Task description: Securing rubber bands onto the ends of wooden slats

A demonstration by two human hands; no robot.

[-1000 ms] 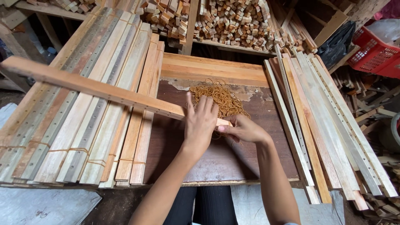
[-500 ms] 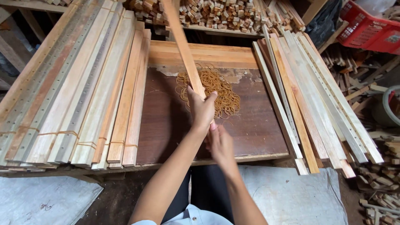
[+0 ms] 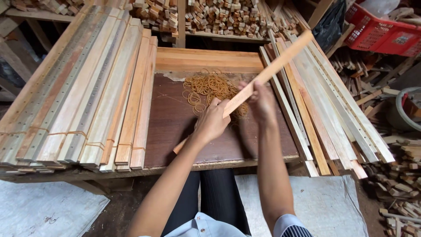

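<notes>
Both hands, left hand (image 3: 211,125) and right hand (image 3: 262,102), are gripping the wooden slat (image 3: 267,72) with closed fingers, angling it (for control) over the rubber bands (image 3: 210,85).

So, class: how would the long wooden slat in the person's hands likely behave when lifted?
The wooden slat looks stiff: it stays straight though held only near one end. Probably light, being thin. The left hand and right hand together steady it.
</notes>
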